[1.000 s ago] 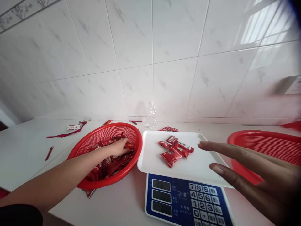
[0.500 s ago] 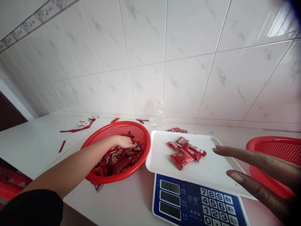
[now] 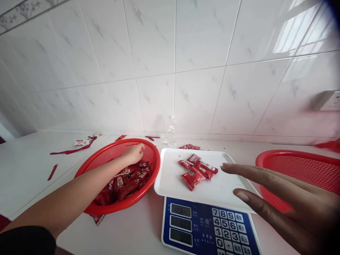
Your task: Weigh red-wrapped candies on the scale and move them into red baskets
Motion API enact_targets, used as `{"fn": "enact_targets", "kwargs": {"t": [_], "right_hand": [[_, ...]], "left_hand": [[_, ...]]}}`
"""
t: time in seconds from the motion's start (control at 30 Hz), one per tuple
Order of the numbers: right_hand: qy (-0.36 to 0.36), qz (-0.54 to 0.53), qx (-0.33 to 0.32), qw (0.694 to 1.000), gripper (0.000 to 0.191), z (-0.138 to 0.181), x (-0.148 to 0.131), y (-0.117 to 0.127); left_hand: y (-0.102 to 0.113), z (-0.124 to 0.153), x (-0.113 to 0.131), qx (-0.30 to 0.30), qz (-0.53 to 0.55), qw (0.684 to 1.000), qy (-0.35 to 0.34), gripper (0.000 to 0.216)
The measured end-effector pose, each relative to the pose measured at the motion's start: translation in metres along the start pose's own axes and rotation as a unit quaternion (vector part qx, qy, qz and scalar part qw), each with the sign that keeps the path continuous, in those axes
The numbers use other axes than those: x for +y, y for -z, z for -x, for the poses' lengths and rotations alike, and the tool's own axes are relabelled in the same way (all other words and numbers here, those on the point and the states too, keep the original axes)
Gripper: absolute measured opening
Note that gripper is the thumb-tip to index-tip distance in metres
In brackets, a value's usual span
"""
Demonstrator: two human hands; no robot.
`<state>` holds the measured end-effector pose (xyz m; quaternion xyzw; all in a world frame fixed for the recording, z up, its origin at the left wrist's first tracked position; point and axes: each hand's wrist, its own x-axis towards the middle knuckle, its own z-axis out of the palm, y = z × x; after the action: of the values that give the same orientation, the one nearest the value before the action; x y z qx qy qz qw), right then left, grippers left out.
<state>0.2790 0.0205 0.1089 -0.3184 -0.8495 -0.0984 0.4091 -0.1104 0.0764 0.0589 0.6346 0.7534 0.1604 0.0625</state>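
Note:
My left hand [image 3: 135,153] is over the far side of a red mesh basket [image 3: 156,170], above a pile of red-wrapped snack packets [image 3: 130,187]. Its fingers are curled closed, and whatever they may hold is hidden from me. My right hand [image 3: 281,191] hovers with fingers stretched apart over the right part of a white tray [image 3: 170,184] and holds nothing. Several red snack packets [image 3: 196,173] lie grouped on that tray, left of my right fingertips. The tray rests on a blue digital scale [image 3: 202,226] with number keys and three small displays.
A second red basket [image 3: 289,156] stands at the right, partly behind my right hand. Against the tiled wall is a clear plastic bottle [image 3: 172,131]. A dark red ribbon [image 3: 71,151] and a red strip [image 3: 52,172] lie at left. A wall socket [image 3: 330,101] is at far right.
My left hand has risen from the packets toward the basket's far rim, its fingers now curled. My right hand stays spread over the tray. The view has turned a little to the right.

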Motion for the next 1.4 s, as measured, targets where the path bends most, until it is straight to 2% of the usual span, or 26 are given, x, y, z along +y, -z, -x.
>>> {"fn": "enact_targets", "kwargs": {"t": [0.1, 0.17, 0.23, 0.37, 0.5, 0.6, 0.7, 0.77, 0.8, 0.93, 1.03, 1.23, 1.4], "right_hand": [[0.031, -0.008, -0.044, 0.999, 0.034, -0.006, -0.006, 0.005], [0.025, -0.020, -0.048, 0.998, 0.035, -0.008, -0.007, 0.006], [0.024, -0.030, -0.049, 0.998, 0.034, -0.009, -0.006, 0.008], [0.017, -0.034, -0.057, 0.998, 0.033, -0.007, -0.006, 0.012], [0.006, -0.037, -0.059, 0.998, 0.033, -0.007, -0.007, 0.017], [0.005, -0.039, -0.054, 0.998, 0.032, -0.007, -0.007, 0.018], [0.008, -0.045, -0.057, 0.997, 0.033, -0.007, -0.007, 0.018], [0.006, -0.045, -0.057, 0.997, 0.034, -0.006, -0.007, 0.018], [0.006, -0.045, -0.057, 0.997, 0.034, -0.006, -0.007, 0.018], [0.011, -0.043, -0.058, 0.997, 0.034, -0.007, -0.007, 0.019], [0.009, -0.043, -0.060, 0.997, 0.033, -0.007, -0.008, 0.020], [0.008, -0.054, -0.065, 0.996, 0.032, -0.008, -0.011, 0.020], [0.004, -0.064, -0.075, 0.995, 0.032, -0.011, -0.013, 0.019]], "left_hand": [[0.011, -0.002, 0.033, 0.067, 0.069, 0.994, -0.043, 0.018], [0.010, -0.001, 0.060, 0.072, 0.113, 0.987, -0.086, 0.018], [0.001, 0.002, 0.086, 0.046, 0.169, 0.977, -0.121, 0.019], [-0.025, 0.007, 0.125, -0.049, 0.262, 0.950, -0.159, 0.023], [-0.043, 0.010, 0.147, -0.063, 0.248, 0.946, -0.198, 0.029], [-0.052, 0.012, 0.157, -0.072, 0.181, 0.951, -0.240, 0.045], [-0.057, 0.015, 0.164, -0.139, 0.080, 0.950, -0.269, 0.070], [-0.061, 0.016, 0.166, -0.182, 0.043, 0.942, -0.279, 0.078], [-0.062, 0.017, 0.167, -0.187, 0.033, 0.940, -0.284, 0.077], [-0.062, 0.019, 0.167, -0.138, 0.034, 0.944, -0.299, 0.061], [-0.057, 0.020, 0.165, -0.127, 0.047, 0.941, -0.310, 0.057], [-0.048, 0.019, 0.162, -0.170, 0.043, 0.934, -0.312, 0.065], [-0.056, 0.024, 0.169, -0.169, 0.045, 0.954, -0.242, 0.074]]}}
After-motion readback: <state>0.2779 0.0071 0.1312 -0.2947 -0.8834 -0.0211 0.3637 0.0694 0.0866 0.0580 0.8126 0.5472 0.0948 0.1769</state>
